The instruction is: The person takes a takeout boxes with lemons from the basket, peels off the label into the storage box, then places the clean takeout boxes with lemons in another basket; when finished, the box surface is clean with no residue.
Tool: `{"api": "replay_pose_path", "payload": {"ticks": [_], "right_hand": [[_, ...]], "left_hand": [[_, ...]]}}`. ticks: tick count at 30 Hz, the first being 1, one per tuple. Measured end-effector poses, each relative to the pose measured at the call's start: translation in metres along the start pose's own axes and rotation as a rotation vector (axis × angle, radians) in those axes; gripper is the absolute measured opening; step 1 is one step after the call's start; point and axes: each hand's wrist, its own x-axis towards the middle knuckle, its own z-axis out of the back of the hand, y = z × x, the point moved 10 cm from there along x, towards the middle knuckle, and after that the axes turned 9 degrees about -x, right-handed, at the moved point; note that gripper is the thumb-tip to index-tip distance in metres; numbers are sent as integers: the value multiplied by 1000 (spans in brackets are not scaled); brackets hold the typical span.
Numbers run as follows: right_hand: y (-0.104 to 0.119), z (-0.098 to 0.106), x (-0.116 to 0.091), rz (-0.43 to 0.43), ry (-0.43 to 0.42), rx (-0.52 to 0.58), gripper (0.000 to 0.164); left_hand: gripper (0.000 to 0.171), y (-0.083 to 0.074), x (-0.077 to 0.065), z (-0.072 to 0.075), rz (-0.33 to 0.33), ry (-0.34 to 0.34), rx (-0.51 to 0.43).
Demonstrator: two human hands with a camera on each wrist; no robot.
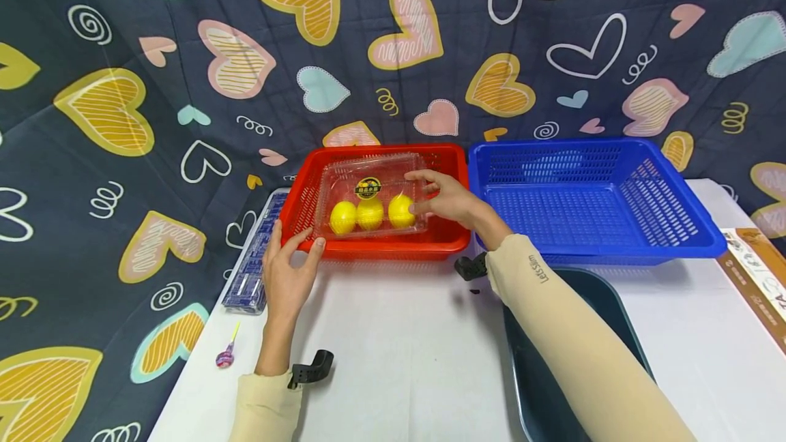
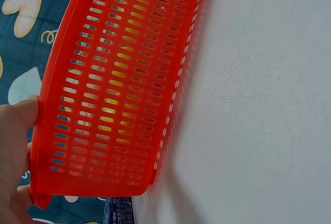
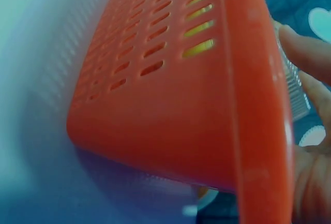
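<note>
Inside the red basket (image 1: 393, 248), a clear box (image 1: 383, 183) of yellow fruits (image 1: 370, 214) is sitting under the spread right hand (image 1: 449, 198), while the splayed left hand (image 1: 287, 280), apart, is touching the rim (image 2: 44, 146).

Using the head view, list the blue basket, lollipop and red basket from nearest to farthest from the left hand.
1. Red basket: right at the left hand's fingertips.
2. Lollipop: to the hand's left, closer to the viewer.
3. Blue basket: off to the right.
</note>
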Motion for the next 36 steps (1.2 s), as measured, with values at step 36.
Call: {"api": "replay_pose_path", "payload": {"ticks": [36], "right_hand": [[10, 13, -4, 87, -106, -187, 61]], "left_hand": [[47, 0, 0, -2, 10, 7, 5]]}}
